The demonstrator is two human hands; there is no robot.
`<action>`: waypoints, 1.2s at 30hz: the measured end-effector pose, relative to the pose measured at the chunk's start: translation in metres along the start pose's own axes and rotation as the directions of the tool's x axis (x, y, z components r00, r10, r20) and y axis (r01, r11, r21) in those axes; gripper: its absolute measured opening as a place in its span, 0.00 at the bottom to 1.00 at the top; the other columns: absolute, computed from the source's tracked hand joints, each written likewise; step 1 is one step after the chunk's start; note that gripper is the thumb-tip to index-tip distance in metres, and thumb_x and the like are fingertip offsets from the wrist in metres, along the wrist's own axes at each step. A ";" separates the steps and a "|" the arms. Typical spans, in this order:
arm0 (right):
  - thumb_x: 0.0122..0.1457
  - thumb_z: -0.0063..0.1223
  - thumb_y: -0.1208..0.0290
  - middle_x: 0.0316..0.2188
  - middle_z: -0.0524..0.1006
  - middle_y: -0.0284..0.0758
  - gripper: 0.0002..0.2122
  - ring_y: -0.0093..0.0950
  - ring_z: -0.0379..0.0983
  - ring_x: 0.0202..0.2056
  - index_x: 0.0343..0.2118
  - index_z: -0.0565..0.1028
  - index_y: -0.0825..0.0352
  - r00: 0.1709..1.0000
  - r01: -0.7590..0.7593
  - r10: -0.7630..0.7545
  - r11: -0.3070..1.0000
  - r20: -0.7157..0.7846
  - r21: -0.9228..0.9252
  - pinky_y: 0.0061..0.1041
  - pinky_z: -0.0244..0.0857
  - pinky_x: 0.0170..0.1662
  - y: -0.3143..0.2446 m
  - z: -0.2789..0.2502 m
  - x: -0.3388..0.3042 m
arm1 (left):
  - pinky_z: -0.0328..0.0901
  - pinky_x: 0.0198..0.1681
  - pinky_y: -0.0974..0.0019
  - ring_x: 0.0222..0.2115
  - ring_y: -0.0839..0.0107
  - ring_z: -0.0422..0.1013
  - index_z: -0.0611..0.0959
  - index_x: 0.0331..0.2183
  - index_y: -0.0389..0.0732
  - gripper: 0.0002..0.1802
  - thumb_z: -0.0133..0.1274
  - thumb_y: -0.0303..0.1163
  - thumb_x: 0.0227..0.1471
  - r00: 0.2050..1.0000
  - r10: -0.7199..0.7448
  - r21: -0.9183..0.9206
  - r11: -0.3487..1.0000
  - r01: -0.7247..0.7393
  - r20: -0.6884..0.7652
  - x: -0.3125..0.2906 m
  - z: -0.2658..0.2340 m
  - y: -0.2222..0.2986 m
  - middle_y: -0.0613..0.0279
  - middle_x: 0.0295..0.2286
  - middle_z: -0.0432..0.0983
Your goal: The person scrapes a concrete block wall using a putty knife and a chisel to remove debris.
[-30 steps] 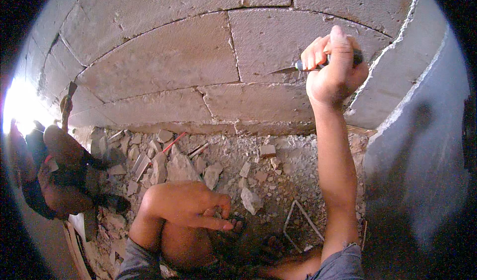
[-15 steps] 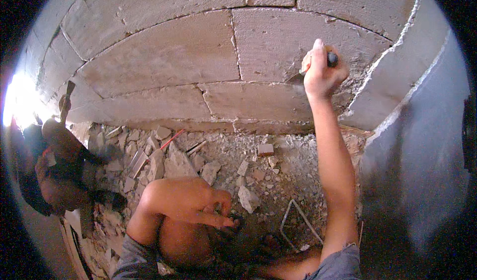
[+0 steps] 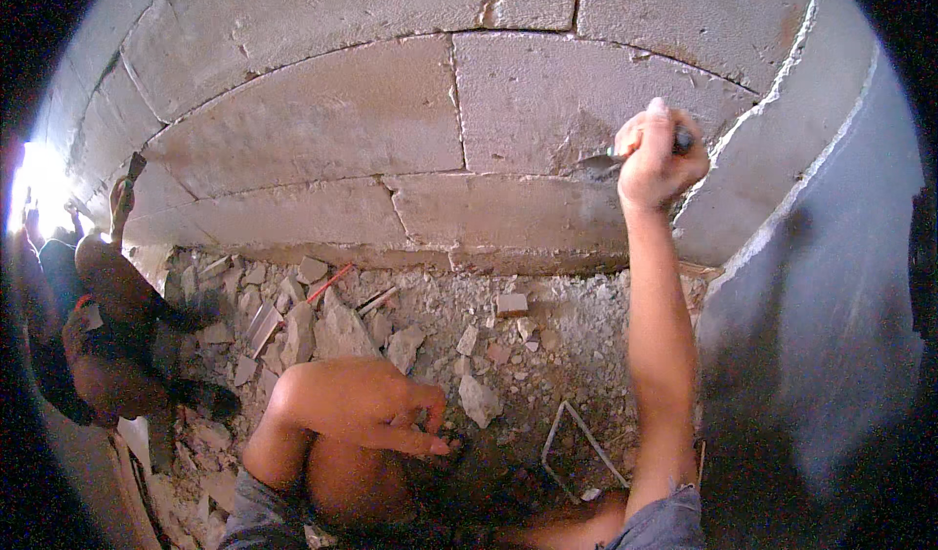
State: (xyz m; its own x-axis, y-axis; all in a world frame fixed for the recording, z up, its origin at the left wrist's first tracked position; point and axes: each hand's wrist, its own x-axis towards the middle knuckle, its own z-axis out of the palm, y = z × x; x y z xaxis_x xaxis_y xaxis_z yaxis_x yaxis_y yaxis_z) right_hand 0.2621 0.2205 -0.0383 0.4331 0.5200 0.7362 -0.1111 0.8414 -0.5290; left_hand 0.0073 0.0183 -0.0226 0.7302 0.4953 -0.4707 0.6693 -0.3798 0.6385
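Note:
My right hand [image 3: 662, 159] is raised against the block wall [image 3: 322, 110], closed round the dark handle of a trowel [image 3: 598, 162]. Its thin metal blade points left and lies close to the wall face, just above a joint between blocks. Lower down, my left hand [image 3: 396, 408] hangs over my bent knee, with its fingers loosely curled and apart. Nothing shows between them; dark shapes behind the fingertips are hard to make out.
Broken rubble [image 3: 342, 325] covers the ground below the wall. A bent white frame [image 3: 576, 438] lies near my right forearm. At the left, a co-worker [image 3: 112, 325] crouches, holding up a flat-ended tool [image 3: 135, 166]. A smooth grey wall [image 3: 811, 335] stands at the right.
My right hand has shifted right with the trowel, and more of the blade shows. My left hand stays over the knee. The view has tilted slightly.

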 end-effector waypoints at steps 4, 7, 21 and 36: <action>0.59 0.47 0.68 0.09 0.64 0.30 0.17 0.20 0.58 0.11 0.14 0.62 0.63 0.998 0.056 -0.055 0.988 -0.015 0.142 0.22 0.54 0.14 -0.037 0.009 0.009 | 0.65 0.26 0.55 0.24 0.52 0.74 0.77 0.33 0.43 0.23 0.50 0.55 0.53 1.000 -0.003 0.005 1.000 0.003 0.003 -0.002 0.001 -0.002 0.54 0.20 0.76; 0.59 0.47 0.71 0.10 0.64 0.30 0.16 0.20 0.58 0.11 0.14 0.62 0.63 1.000 0.021 -0.020 0.995 -0.017 0.095 0.23 0.54 0.14 -0.012 0.005 0.003 | 0.65 0.26 0.55 0.24 0.52 0.74 0.77 0.33 0.43 0.23 0.50 0.55 0.53 0.999 -0.026 -0.017 1.000 0.026 0.029 0.000 -0.004 0.002 0.54 0.20 0.76; 0.58 0.47 0.71 0.09 0.65 0.31 0.16 0.21 0.59 0.09 0.13 0.62 0.62 0.991 0.101 -0.082 0.974 -0.101 0.200 0.23 0.55 0.13 -0.021 -0.023 0.039 | 0.65 0.27 0.56 0.25 0.53 0.74 0.77 0.34 0.44 0.23 0.49 0.55 0.54 0.999 0.012 -0.014 1.000 -0.012 0.034 0.003 -0.003 -0.002 0.55 0.21 0.76; 0.55 0.51 0.77 0.11 0.69 0.27 0.12 0.16 0.64 0.12 0.15 0.67 0.64 0.996 0.019 -0.013 0.997 -0.087 0.076 0.19 0.59 0.14 -0.013 -0.022 0.044 | 0.65 0.25 0.56 0.23 0.55 0.74 0.77 0.34 0.45 0.21 0.51 0.53 0.53 0.999 0.034 0.043 0.999 -0.034 0.008 0.008 0.001 0.004 0.58 0.19 0.76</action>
State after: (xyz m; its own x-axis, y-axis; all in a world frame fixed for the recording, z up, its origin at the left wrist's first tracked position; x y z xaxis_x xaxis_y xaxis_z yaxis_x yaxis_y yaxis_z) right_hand 0.3024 0.2296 -0.0086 0.5109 0.4946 0.7031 -0.1701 0.8599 -0.4813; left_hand 0.0163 0.0201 -0.0243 0.7533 0.4763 -0.4536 0.6494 -0.4293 0.6277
